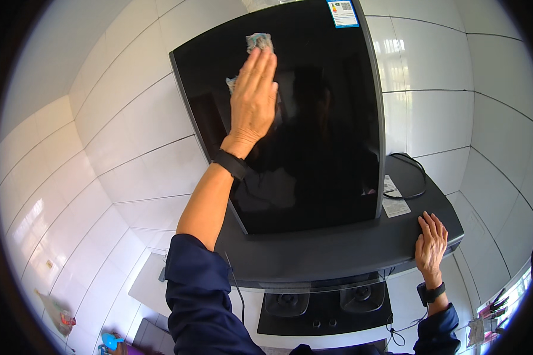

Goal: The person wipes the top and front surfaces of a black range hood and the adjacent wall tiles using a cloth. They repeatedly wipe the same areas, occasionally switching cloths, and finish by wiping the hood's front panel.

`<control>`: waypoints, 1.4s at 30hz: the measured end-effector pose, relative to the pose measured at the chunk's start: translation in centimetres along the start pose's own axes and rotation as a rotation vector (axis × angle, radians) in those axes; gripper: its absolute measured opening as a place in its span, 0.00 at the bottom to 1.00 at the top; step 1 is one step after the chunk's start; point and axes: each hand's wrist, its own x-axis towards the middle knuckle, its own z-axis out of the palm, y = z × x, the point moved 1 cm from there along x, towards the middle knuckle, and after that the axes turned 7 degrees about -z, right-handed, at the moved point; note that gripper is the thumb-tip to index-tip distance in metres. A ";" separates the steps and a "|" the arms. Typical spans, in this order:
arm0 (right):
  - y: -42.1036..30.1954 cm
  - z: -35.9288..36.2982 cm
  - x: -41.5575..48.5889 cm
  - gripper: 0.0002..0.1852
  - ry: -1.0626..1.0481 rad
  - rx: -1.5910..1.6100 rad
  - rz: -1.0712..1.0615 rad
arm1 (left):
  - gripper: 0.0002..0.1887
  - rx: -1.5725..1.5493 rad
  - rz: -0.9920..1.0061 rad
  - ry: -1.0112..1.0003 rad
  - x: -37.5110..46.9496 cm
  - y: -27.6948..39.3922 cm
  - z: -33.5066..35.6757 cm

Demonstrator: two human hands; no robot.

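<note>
My left hand (254,95) lies flat against the glossy black front panel (328,146) of a range hood, in its upper left part. Under the fingers is a crumpled, light multicoloured cloth (260,41); its edges show past the fingertips and beside the hand, and the palm hides the rest. Lower down on the right, my right hand (431,242) rests palm down on the matte black hood body (337,248), near its right end. It holds nothing, and its fingers are slightly apart. Both wrists wear black bands.
Below the hood is a black two-burner gas cooktop (324,310) on a white counter. A coiled black power cord (419,177) and a printed label (395,202) lie right of the panel. An energy sticker (343,13) is at its top. White tiled walls (435,57) surround it.
</note>
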 end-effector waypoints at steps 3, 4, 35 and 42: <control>0.1 0.0 0.0 0.25 -0.008 -0.008 -0.005 | 0.28 -0.041 0.085 -0.148 -2.3 2.5 0.1; 0.0 -0.1 0.0 0.25 -0.009 -0.009 -0.016 | 0.28 -0.054 0.084 -0.165 -3.2 3.5 0.3; 0.6 0.1 -0.2 0.26 0.018 -0.021 -0.045 | 0.34 0.442 -0.054 -0.051 -1.5 -5.2 -10.4; 0.6 -0.2 -0.1 0.26 0.031 -0.009 -0.044 | 0.22 0.417 -0.442 0.335 6.6 -11.9 -7.1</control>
